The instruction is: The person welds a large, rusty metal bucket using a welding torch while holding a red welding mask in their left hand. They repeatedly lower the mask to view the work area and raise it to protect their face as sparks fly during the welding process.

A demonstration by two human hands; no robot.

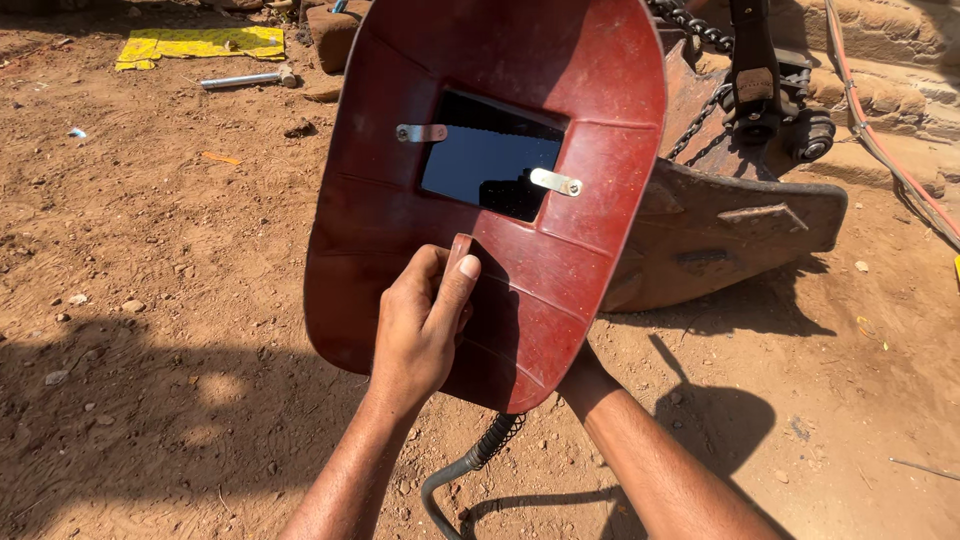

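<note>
My left hand (420, 325) grips the handle on the inner side of a red hand-held welding shield (590, 90), thumb up along the handle. The shield stands upright in front of me and has a dark rectangular glass window (480, 150) held by two metal clips. My right forearm reaches under the shield's lower edge, where only the wrist of my right hand (585, 382) shows. The rest of that hand is hidden behind the shield. A black cable with a spring sleeve (478, 458) hangs out from below the shield.
Behind the shield, a rusty steel bucket part (730, 225) lies on the red dirt with a chain (692, 25) over it. Red and grey cables (885, 150) run along the right. A yellow sheet (200, 42) and a metal pipe (240, 80) lie far left.
</note>
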